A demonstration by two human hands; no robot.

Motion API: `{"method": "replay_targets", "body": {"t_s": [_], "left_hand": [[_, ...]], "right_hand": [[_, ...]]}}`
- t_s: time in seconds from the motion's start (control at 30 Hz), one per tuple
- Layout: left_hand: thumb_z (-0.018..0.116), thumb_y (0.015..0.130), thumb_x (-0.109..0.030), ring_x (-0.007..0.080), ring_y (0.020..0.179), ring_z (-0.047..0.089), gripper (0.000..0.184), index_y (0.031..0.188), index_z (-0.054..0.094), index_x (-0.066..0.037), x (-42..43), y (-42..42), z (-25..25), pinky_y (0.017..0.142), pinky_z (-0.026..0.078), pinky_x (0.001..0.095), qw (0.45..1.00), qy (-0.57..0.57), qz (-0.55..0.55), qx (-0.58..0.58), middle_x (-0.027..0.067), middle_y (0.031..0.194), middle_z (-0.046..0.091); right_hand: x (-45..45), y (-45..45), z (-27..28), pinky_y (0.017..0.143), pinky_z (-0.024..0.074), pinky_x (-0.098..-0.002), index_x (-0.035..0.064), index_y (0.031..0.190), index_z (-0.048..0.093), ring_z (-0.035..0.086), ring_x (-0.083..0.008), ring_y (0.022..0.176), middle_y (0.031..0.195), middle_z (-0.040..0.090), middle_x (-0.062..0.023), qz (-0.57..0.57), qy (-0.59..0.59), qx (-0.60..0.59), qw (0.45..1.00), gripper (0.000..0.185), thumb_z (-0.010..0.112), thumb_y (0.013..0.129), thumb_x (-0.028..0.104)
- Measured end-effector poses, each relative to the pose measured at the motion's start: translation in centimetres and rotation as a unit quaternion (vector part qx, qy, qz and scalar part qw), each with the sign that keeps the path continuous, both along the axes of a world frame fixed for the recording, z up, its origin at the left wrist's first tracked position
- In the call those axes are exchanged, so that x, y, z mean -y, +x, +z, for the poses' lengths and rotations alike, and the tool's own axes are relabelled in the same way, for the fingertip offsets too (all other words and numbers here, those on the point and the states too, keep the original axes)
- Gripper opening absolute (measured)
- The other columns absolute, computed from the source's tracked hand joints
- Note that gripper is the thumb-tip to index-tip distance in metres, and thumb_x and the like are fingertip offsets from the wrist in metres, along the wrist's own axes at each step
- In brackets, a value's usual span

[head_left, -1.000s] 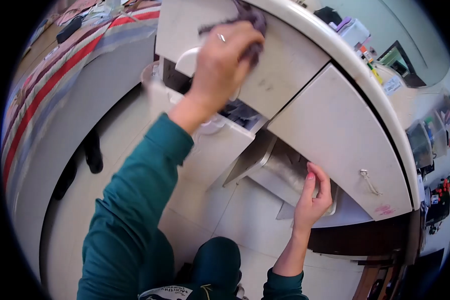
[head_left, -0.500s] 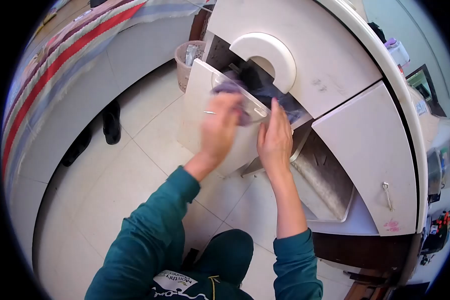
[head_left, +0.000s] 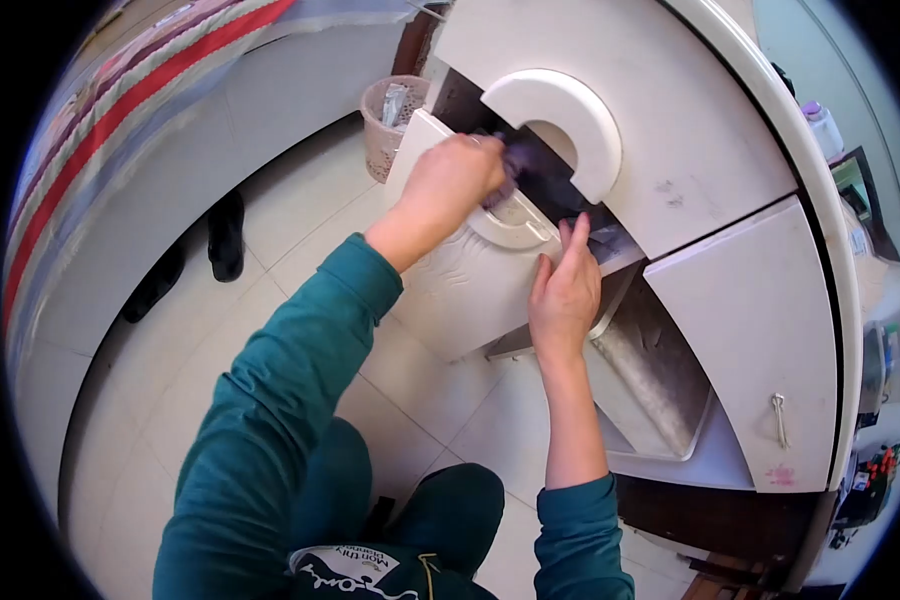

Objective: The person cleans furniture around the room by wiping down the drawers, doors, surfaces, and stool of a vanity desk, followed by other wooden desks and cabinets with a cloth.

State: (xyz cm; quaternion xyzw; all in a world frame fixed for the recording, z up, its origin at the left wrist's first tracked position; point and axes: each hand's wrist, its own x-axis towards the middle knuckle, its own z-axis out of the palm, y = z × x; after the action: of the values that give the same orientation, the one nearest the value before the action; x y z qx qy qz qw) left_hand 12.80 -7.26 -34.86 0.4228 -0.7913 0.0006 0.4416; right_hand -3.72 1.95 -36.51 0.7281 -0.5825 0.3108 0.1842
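Note:
A bunched purple cloth [head_left: 511, 172] is in my left hand [head_left: 448, 185], which is closed around it at the top edge of a pulled-out white drawer front [head_left: 460, 285]. A half-ring handle [head_left: 510, 232] shows on that front. My right hand [head_left: 566, 295] grips the right end of the drawer front, thumb on the outer face and fingers reaching past the edge. Dark material [head_left: 550, 190] lies inside the drawer, partly hidden by the front and my left hand.
A white half-ring [head_left: 600, 130] sits on the cabinet [head_left: 690, 110] above the drawer. Below, a lower compartment [head_left: 660, 350] stands open beside a closed door [head_left: 760, 330]. A pink waste bin [head_left: 382, 150] is behind the drawer. Black shoes [head_left: 226, 238] lie by the bed base [head_left: 200, 150].
My left hand has moved up and slightly right with the cloth, toward the drawer's inner side. My right hand stays at the drawer front's right end. The view has shifted slightly.

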Motion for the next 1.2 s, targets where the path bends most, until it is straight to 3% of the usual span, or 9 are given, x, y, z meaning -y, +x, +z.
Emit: {"method": "replay_targets", "body": {"t_s": [0.13,0.27,0.5,0.6,0.67,0.77,0.87,1.07,1.2], "left_hand": [[0.052,0.075,-0.014,0.0315,0.084,0.059,0.014,0.08,0.059,-0.003,-0.2,-0.4,0.8,0.068,0.047,0.0413,0.975,0.19,0.086,-0.078,0.0152,0.085,0.062],[0.057,0.075,-0.013,0.0293,0.095,0.056,0.021,0.094,0.062,-0.005,-5.3,-6.0,-0.5,0.082,0.044,0.0394,0.995,-0.062,-0.074,0.004,0.0138,0.098,0.06],[0.051,0.073,-0.005,0.028,0.095,0.056,0.024,0.094,0.062,-0.003,-1.1,0.1,-0.8,0.082,0.046,0.0348,0.985,-0.082,-0.14,0.051,0.0107,0.095,0.061],[0.051,0.073,-0.005,0.0274,0.093,0.057,0.024,0.094,0.062,-0.003,-0.8,1.7,0.4,0.079,0.047,0.0341,0.987,-0.082,-0.112,0.082,0.0116,0.093,0.061],[0.051,0.071,0.005,0.0283,0.09,0.058,0.026,0.093,0.062,-0.003,0.9,2.6,1.0,0.073,0.049,0.0335,0.966,0.072,0.148,0.2,0.0137,0.095,0.061],[0.052,0.07,0.003,0.03,0.084,0.058,0.022,0.089,0.063,-0.001,2.5,4.2,-0.2,0.07,0.048,0.0358,0.999,-0.006,0.034,0.021,0.0155,0.086,0.06],[0.052,0.07,0.002,0.0309,0.084,0.057,0.022,0.088,0.063,-0.002,1.4,1.2,0.5,0.076,0.046,0.0376,0.992,-0.016,-0.028,0.122,0.0145,0.084,0.06],[0.051,0.071,0.002,0.0303,0.091,0.055,0.022,0.089,0.061,-0.003,-4.8,-5.2,0.7,0.083,0.042,0.037,0.989,-0.01,-0.143,0.039,0.015,0.092,0.059],[0.05,0.072,0.0,0.03,0.093,0.054,0.022,0.091,0.061,-0.001,-4.8,-4.9,0.1,0.084,0.042,0.0362,0.987,-0.01,-0.157,0.011,0.013,0.094,0.059]], "right_hand": [[-0.3,-0.7,0.2,0.084,0.0414,-0.0378,-0.0005,0.127,0.036,0.054,-0.0289,0.094,0.103,0.058,-0.0144,-0.003,0.015,-0.011,1.0,0.057,0.059,0.076,0.002],[0.3,-1.0,-0.6,0.077,0.0436,-0.0378,0.0014,0.126,0.039,0.057,-0.029,0.085,0.089,0.06,-0.0133,0.019,-0.033,0.054,0.998,0.059,0.063,0.073,0.004],[-0.2,-1.3,0.1,0.079,0.0433,-0.0348,0.0017,0.13,0.035,0.057,-0.0264,0.089,0.105,0.062,-0.0105,0.045,-0.014,0.049,0.998,0.062,0.064,0.075,0.004],[-0.1,-1.1,0.1,0.081,0.0429,-0.0345,0.002,0.129,0.035,0.057,-0.0259,0.091,0.108,0.061,-0.0084,0.04,-0.01,0.055,0.998,0.062,0.064,0.075,0.004],[-0.3,-1.1,0.2,0.083,0.0425,-0.0354,0.001,0.129,0.035,0.057,-0.0264,0.092,0.108,0.061,-0.0098,0.037,0.003,0.061,0.997,0.062,0.064,0.074,0.003],[-0.3,-1.2,0.2,0.085,0.0422,-0.0363,-0.0001,0.128,0.036,0.056,-0.0268,0.095,0.107,0.061,-0.0108,0.027,0.008,0.069,0.997,0.063,0.064,0.072,0.002],[-0.2,-1.1,-0.1,0.085,0.0422,-0.0365,-0.0002,0.127,0.037,0.056,-0.0279,0.096,0.108,0.06,-0.0116,0.038,-0.005,0.075,0.996,0.062,0.064,0.072,0.001],[-1.3,-1.8,-0.2,0.083,0.0415,-0.0371,-0.002,0.12,0.042,0.053,-0.0298,0.097,0.11,0.054,-0.0175,0.086,-0.096,0.07,0.989,0.054,0.065,0.071,0.0],[-4.0,-1.8,-2.8,0.084,0.0437,-0.035,-0.0026,0.104,0.044,0.054,-0.0243,0.092,0.095,0.053,-0.013,-0.11,-0.159,0.304,0.933,0.047,0.073,0.068,0.004]]}}
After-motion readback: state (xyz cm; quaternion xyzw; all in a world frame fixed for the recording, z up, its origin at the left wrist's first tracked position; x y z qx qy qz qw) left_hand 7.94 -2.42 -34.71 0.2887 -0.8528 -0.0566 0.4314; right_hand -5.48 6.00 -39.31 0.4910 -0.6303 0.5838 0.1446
